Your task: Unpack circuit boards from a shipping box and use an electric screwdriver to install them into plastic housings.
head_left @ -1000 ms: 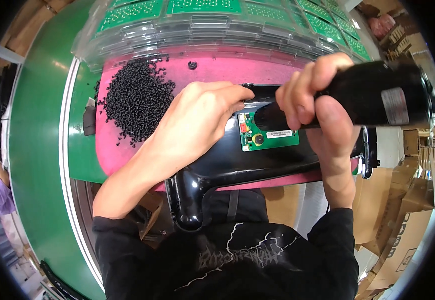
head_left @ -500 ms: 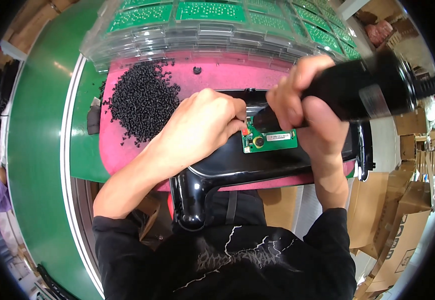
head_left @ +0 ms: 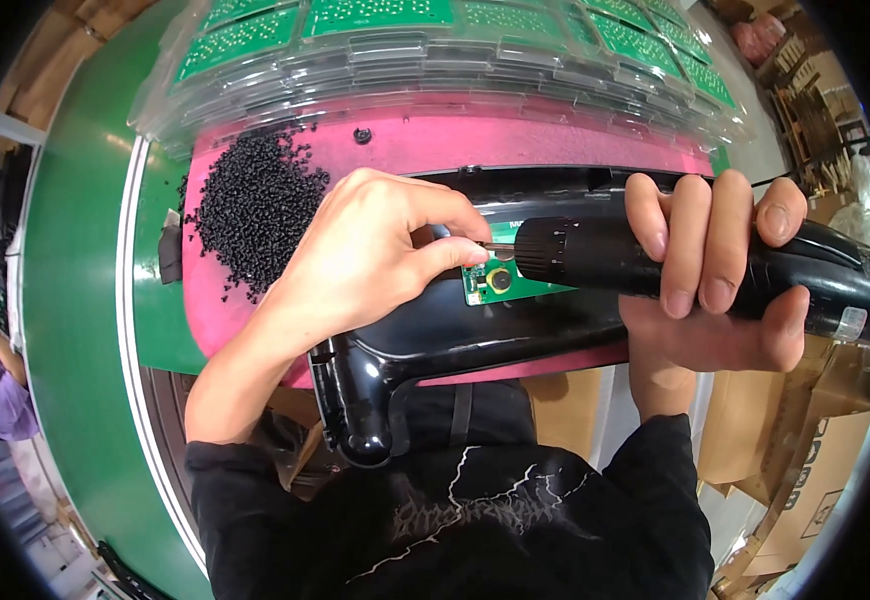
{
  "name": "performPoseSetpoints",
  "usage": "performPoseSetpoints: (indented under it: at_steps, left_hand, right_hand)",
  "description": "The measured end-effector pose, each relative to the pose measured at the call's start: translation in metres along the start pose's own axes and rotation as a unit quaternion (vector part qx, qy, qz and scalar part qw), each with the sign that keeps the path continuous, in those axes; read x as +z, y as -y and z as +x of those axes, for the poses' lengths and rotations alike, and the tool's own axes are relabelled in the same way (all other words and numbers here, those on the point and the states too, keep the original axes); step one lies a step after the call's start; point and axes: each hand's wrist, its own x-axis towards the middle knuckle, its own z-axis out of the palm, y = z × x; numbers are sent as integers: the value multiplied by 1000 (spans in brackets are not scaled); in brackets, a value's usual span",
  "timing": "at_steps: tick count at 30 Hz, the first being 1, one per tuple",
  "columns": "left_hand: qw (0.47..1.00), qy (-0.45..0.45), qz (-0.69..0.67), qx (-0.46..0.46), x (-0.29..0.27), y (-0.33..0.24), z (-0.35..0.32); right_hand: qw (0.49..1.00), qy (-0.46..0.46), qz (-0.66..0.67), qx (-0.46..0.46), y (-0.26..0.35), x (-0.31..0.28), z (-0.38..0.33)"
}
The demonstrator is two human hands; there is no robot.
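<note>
My right hand (head_left: pixel 705 265) is wrapped around a black electric screwdriver (head_left: pixel 595 258), which lies almost level and points left. Its thin metal bit (head_left: pixel 500 246) reaches the fingertips of my left hand (head_left: pixel 380 245). There the thumb and forefinger pinch at the bit's end; whatever is between them is too small to make out. Below the bit, a green circuit board (head_left: pixel 490 293) with a round yellow-and-black part sits in a glossy black plastic housing (head_left: pixel 435 335). The screwdriver and my left fingers cover part of the board.
A heap of small black screw-like pieces (head_left: pixel 255 210) lies at the left of the pink mat (head_left: pixel 425 142). One small black ring-shaped part (head_left: pixel 362 136) rests apart. Stacked clear trays (head_left: pixel 375 75) of green boards stand behind. Cardboard boxes (head_left: pixel 805 490) are at the right; another person (head_left: pixel 5 390) is far left.
My right hand has swung the screwdriver from tilted down over the board to nearly level, its bit now meeting my left fingertips. The left hand stays close to the board's left end.
</note>
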Motion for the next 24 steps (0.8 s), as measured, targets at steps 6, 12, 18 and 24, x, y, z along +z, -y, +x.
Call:
performPoseSetpoints:
  at_steps: [6, 12, 18, 24]
  left_hand:
    - [998, -20, -49, -26, 5, -2, -1]
    - [997, 7, -12, 74, 4, 5, 0]
    - [997, -53, 30, 53, 8, 4, 1]
    - [997, -53, 42, 24, 6, -3, 0]
  right_hand:
    - [999, 13, -21, -28, -1, 4, -3]
    - [999, 27, 0, -21, -1, 3, -2]
    - [997, 26, -46, 63, -3, 4, -4]
    - [977, -66, -119, 163, 0, 23, -4]
